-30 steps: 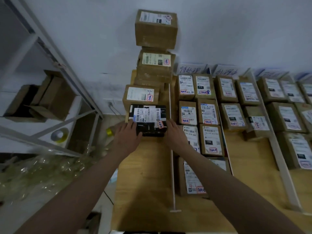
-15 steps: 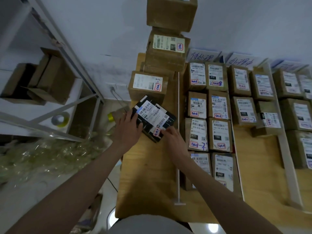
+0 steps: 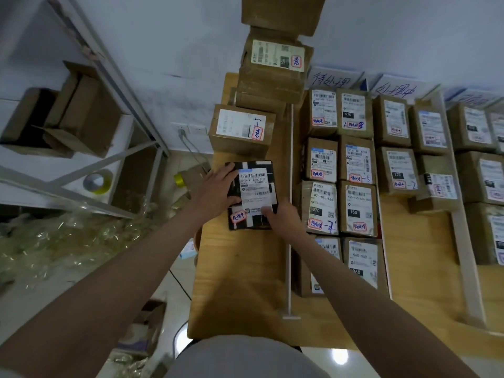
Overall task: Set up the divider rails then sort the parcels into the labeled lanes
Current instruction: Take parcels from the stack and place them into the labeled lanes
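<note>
At nine o'clock a metal shelf frame (image 3: 81, 159) holds open cardboard cartons (image 3: 68, 118) and a glossy roll of tape (image 3: 96, 182), with crinkled clear plastic wrap (image 3: 68, 241) heaped below it. Just left of centre, the black parcel (image 3: 252, 195), a flat squarish box with a smooth white shipping label and a red-bordered sticker at its near corner, lies on the pale wooden table (image 3: 240, 282) in the leftmost lane. The left hand (image 3: 215, 190) grips its left edge, fingers spread over the top and thumb underneath the side; the right hand (image 3: 283, 216) presses on its near right corner, fingers bent over the label, so both hands are on the one parcel, apart from each other. At twelve o'clock from it sits a matte brown cardboard box (image 3: 241, 130), with a leaning stack of boxes (image 3: 272, 66) behind. Just right, at three o'clock, the thin white divider rail (image 3: 290, 214) runs toward the wall. The risk I judge here: the rail looks light, so shoving the parcel sideways could knock it out of line, and the tall stack could topple if the brown box is bumped. Farther right, taped brown parcels (image 3: 341, 186) fill labelled lanes in tidy rows beside a second, wider rail (image 3: 463, 241).
</note>
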`<state>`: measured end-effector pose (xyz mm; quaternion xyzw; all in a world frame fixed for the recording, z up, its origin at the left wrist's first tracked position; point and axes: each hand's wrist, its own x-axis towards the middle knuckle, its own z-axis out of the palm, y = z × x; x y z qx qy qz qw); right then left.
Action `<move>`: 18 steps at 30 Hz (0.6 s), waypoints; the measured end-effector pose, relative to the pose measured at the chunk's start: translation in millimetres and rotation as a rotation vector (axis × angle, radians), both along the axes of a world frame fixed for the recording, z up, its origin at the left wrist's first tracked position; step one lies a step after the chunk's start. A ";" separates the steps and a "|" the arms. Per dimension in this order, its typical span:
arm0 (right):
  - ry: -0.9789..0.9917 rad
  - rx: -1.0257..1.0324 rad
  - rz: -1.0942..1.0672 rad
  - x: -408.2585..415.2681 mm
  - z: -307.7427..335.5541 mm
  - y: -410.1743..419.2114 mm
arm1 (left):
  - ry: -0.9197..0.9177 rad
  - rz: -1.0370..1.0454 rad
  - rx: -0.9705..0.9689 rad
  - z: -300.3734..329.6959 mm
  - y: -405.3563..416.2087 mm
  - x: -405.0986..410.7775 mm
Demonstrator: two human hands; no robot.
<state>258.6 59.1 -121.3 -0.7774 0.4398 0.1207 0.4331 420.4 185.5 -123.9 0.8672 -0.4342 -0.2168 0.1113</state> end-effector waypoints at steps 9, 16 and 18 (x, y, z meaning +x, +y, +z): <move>0.046 0.153 -0.112 -2.3 -8.9 9.2 | -0.086 0.092 -0.041 3.1 22.7 -18.9; -0.008 0.100 -0.094 -7.1 12.4 15.0 | -0.233 0.078 0.022 20.8 47.8 -26.1; -0.029 0.090 -0.084 -8.6 22.9 14.0 | -0.250 0.092 0.060 30.3 47.5 -24.5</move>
